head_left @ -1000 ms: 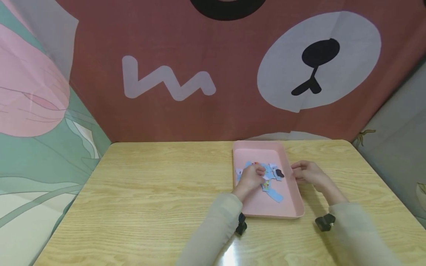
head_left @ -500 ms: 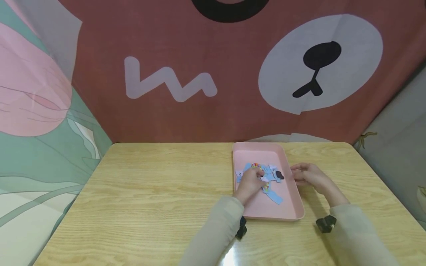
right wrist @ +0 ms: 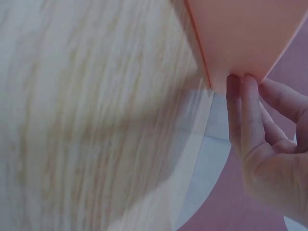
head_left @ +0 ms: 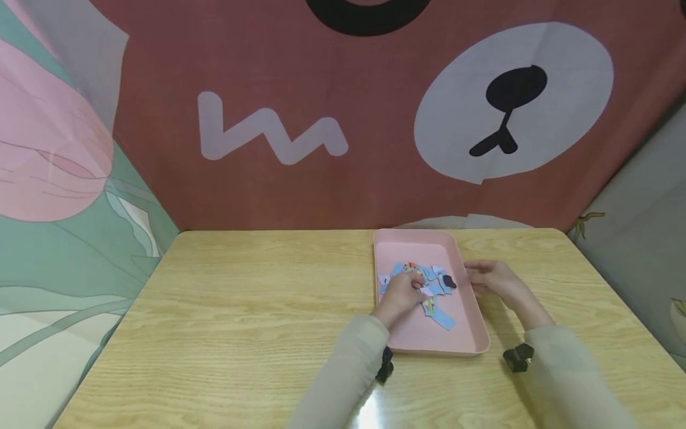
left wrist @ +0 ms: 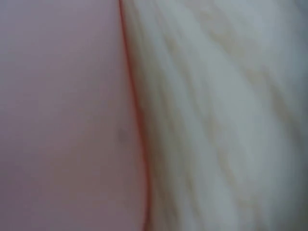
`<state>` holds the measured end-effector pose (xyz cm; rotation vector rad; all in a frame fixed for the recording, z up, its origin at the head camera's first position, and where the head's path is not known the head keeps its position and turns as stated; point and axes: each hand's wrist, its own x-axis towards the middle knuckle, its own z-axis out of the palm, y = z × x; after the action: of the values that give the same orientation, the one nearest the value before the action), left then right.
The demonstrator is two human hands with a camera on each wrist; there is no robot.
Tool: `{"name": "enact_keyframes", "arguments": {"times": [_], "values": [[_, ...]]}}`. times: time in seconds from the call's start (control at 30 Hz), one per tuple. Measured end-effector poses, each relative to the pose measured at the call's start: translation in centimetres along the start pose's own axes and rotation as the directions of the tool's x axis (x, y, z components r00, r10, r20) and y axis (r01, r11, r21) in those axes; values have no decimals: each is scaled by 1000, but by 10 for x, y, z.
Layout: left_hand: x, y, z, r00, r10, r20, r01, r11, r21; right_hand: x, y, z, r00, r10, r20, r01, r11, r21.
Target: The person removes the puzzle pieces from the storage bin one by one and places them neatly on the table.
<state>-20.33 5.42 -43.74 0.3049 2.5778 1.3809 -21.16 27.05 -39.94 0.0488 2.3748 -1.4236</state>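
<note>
In the head view, several blue puzzle pieces [head_left: 442, 319], some patterned with bright colours, lie in a pink tray [head_left: 466, 333]. My left hand [head_left: 399, 296] reaches over the tray's left side and pinches a pale pink-and-blue piece [head_left: 426, 291] between thumb and forefinger, low among the others. My right hand [head_left: 495, 280] is at the tray's right side. The right wrist view has its fingertips [right wrist: 249, 89] touching the outside of the tray wall, fingers fairly straight. The left wrist view holds only blurred tray wall [left wrist: 72, 115] and table, without the hand.
The tray stands at the back right of a wooden table [head_left: 241, 310]. A dark piece [head_left: 449, 282] lies at the right end of the puzzle group. Behind the table hangs a brown cloth [head_left: 300, 196] with a bear print.
My left fingers have lowered slightly and curled onto the piece. A gap now shows between the middle pieces and the lower patterned one. My right hand stays by the tray wall.
</note>
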Motion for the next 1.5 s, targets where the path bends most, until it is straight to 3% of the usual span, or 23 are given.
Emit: {"name": "enact_keyframes", "arguments": {"times": [0.23, 0.5, 0.73, 0.97, 1.27, 1.4, 1.5], "values": [[0, -1, -3, 999, 41, 6, -41, 998, 43, 1, -1, 1, 1000, 3, -16, -3, 1000, 5], [2, -1, -3, 1000, 1, 12, -1, 1000, -10, 1, -2, 1, 999, 35, -18, -35, 999, 4], [0, 3, -8, 999, -45, 13, 46, 998, -32, 2, -3, 2, 1000, 10, -13, -10, 999, 44], [-1, 5, -10, 999, -25, 27, 26, 999, -41, 2, -6, 3, 999, 28, -27, -28, 1000, 4], [-3, 14, -31, 1000, -4, -22, -1, 981, -196, 3, -5, 4, 998, 8, -63, -9, 1000, -14], [-3, 14, -45, 998, 7, -70, -26, 960, -280, 4, -6, 5, 997, 15, -72, -18, 999, -40], [-4, 12, -58, 994, -23, -105, -16, 933, -359, 4, -7, 6, 997, 17, -80, -20, 999, -46]]}}
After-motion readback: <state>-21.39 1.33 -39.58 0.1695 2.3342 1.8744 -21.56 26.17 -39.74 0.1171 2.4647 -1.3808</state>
